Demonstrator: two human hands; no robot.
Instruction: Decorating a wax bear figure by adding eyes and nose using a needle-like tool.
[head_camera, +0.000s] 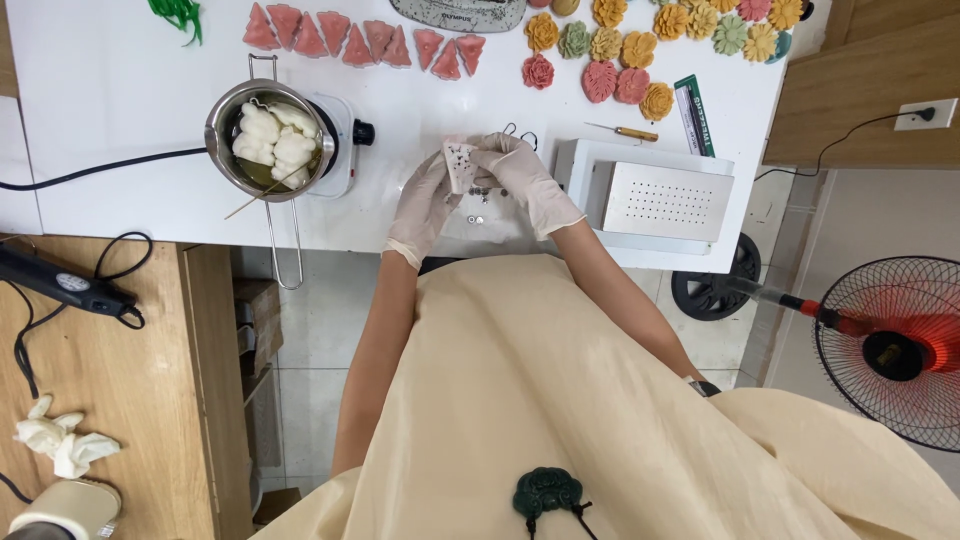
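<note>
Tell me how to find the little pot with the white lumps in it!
Look at the white table along the top of the picture, then go to its left part. There a small metal pot sits on a white electric hotplate. It alone holds white wax lumps and a thin stick, unlike the flat pink triangles above it.

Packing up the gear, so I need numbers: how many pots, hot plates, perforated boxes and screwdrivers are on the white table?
Metal pot: 1
Hot plate: 1
White perforated box: 1
Screwdriver: 1
Total: 4
</note>
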